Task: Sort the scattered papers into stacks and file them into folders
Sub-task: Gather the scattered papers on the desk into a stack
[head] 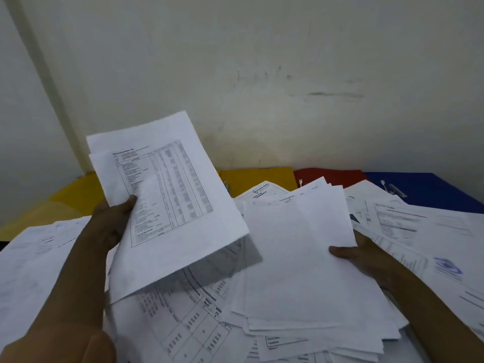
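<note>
White printed table sheets [167, 200] pinched in left hand [110, 226], lifted for reading; right hand [366, 255] grips blank-faced stack [309, 260] over scattered papers [419, 231], likely receiving pile; yellow folder [259, 176], red folder [327, 175], blue folder [424, 187] wait by wall

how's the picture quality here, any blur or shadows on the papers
Head view: dim, flat light; the table sheet in the left hand casts a grey shadow on the papers below; print at the right edge is smeared; wide-angle lens bends the wall corner.
</note>
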